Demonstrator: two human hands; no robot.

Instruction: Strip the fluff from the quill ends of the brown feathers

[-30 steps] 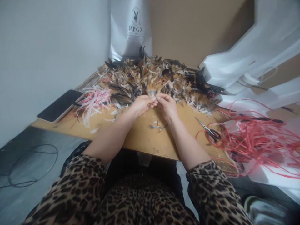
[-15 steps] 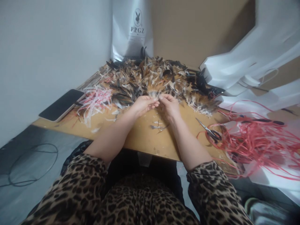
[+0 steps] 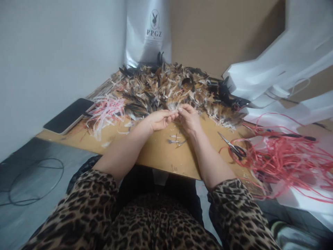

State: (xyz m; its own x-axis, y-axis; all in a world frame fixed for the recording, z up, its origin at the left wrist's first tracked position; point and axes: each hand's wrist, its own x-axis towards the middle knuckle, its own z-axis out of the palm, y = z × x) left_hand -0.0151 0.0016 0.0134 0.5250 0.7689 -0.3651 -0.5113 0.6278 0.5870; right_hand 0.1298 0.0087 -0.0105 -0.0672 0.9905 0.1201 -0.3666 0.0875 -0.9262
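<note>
Pinching a brown-and-white feather tuft (image 3: 173, 104) mid-frame, left hand (image 3: 160, 120) and right hand (image 3: 189, 118) (fingertips close together) could drop it if grips slacken.

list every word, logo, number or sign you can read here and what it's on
"PPGZ": dark capitals on the silvery bag behind the feather pile.
Rabbit-head emblem in an oval, above those letters: a sign, no words.
Small print under the letters: too small to read.
Faint marks near the table edge: too blurred to tell if they're writing.
</note>
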